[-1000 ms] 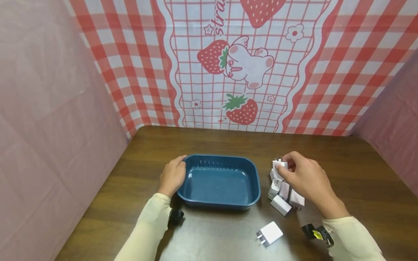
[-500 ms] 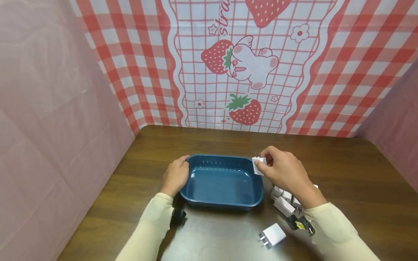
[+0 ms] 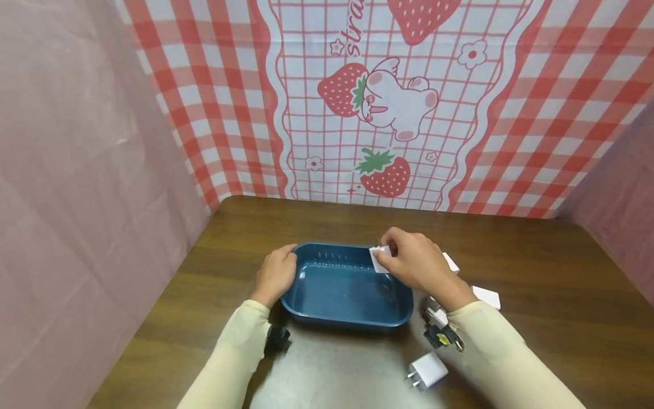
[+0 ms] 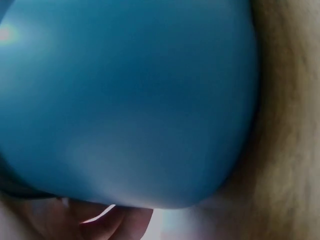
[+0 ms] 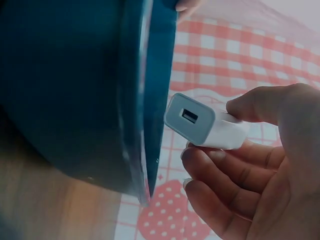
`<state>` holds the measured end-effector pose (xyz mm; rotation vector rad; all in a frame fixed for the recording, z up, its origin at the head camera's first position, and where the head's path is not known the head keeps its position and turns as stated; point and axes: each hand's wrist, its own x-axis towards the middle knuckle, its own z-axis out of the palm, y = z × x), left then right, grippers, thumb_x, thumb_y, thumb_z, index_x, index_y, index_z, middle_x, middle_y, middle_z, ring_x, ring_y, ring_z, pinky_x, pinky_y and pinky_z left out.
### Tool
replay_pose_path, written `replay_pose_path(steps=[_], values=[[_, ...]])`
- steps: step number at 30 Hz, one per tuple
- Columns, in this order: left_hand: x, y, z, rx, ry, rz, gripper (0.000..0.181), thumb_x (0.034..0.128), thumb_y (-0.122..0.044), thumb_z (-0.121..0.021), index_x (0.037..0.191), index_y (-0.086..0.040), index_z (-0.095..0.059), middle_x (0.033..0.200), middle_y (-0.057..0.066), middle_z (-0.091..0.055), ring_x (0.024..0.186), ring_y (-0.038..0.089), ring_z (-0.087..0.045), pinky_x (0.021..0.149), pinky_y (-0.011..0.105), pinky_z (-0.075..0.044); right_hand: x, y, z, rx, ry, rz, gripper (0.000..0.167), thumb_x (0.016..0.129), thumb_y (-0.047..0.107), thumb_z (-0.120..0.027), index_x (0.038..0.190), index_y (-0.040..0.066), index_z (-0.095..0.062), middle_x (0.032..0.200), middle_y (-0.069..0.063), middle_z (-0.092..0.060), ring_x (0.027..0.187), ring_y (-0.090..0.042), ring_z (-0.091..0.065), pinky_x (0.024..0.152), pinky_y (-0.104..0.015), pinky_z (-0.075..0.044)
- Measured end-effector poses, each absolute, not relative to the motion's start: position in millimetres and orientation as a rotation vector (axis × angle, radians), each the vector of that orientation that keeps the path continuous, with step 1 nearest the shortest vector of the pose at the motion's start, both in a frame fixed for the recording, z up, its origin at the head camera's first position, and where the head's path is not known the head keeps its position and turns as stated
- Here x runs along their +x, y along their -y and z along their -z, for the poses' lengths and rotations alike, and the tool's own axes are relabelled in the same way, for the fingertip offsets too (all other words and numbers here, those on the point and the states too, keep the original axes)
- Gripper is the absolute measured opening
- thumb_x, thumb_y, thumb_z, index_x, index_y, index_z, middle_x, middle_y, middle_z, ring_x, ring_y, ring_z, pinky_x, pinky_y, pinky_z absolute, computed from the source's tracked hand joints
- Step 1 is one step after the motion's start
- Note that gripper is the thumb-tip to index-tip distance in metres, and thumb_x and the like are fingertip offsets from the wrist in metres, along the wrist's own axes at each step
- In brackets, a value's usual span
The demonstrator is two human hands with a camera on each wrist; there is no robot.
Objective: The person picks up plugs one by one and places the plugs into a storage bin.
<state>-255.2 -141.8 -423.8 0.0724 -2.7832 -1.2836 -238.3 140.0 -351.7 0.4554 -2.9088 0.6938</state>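
Note:
A blue rectangular basin [image 3: 337, 292] sits on the table with nothing inside it. My left hand [image 3: 277, 274] holds its left rim; in the left wrist view the basin's outer wall [image 4: 135, 100] fills most of the picture and fingers [image 4: 130, 224] bend past its edge. Over the basin's far right corner, my right hand [image 3: 419, 264] pinches a white USB charger plug [image 3: 380, 259] between thumb and fingers, prongs pointing up. The right wrist view shows the USB port end of this charger plug [image 5: 190, 117] beside the basin's rim [image 5: 142, 100].
Right of the basin lie more white charger plugs, partly hidden by my right forearm: one charger plug [image 3: 486, 297] farther right and another [image 3: 437, 316] near the wrist camera [image 3: 441, 337]. A single charger plug [image 3: 428, 369] lies nearer me. A checked strawberry cloth [image 3: 383, 113] hangs behind the table.
My right hand has lifted a charger plug from the pile and carried it left, over the basin. The left hand keeps its hold on the rim.

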Motion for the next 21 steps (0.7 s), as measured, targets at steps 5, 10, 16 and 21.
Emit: replay_pose_path(steps=[5, 10, 16, 21], values=[[-256.9, 145.9, 424.5, 0.063, 2.789, 1.301, 0.044, 0.1015, -0.025, -0.041, 0.138, -0.010, -0.061, 0.139, 0.010, -0.059, 0.131, 0.032, -0.052, 0.105, 0.056, -0.039, -249.5, -120.6, 350.7, 0.541, 2.967, -0.646, 0.026, 0.092, 0.035, -0.071, 0.106, 0.014, -0.067, 0.074, 0.002, -0.059, 0.062, -0.016, -0.053, 0.053, -0.032, -0.044], [-256.2, 146.6, 426.4, 0.081, 2.765, 1.321, 0.044, 0.1016, -0.024, -0.041, 0.138, -0.010, -0.061, 0.139, 0.010, -0.060, 0.131, 0.032, -0.052, 0.105, 0.055, -0.039, -257.9, -95.7, 347.0, 0.645, 2.985, -0.576, 0.027, 0.092, 0.037, -0.069, 0.106, 0.014, -0.068, 0.082, 0.004, -0.063, 0.069, -0.015, -0.056, 0.060, -0.033, -0.047], [-255.3, 142.0, 426.9, 0.096, 2.748, 1.343, 0.044, 0.1009, -0.023, -0.041, 0.139, -0.011, -0.061, 0.138, 0.011, -0.060, 0.129, 0.034, -0.053, 0.104, 0.056, -0.040, -264.7, -77.4, 338.7, 0.702, 2.990, -0.542, 0.025, 0.091, 0.037, -0.069, 0.102, 0.015, -0.068, 0.078, 0.006, -0.062, 0.067, -0.014, -0.056, 0.060, -0.033, -0.047], [-255.8, 140.3, 425.5, 0.084, 2.746, 1.343, 0.044, 0.1008, -0.022, -0.041, 0.138, -0.010, -0.061, 0.137, 0.012, -0.061, 0.129, 0.034, -0.053, 0.105, 0.055, -0.040, -267.6, -67.9, 334.0, 0.751, 2.998, -0.513, 0.025, 0.091, 0.038, -0.069, 0.104, 0.016, -0.068, 0.079, 0.008, -0.062, 0.067, -0.012, -0.057, 0.060, -0.033, -0.048]])
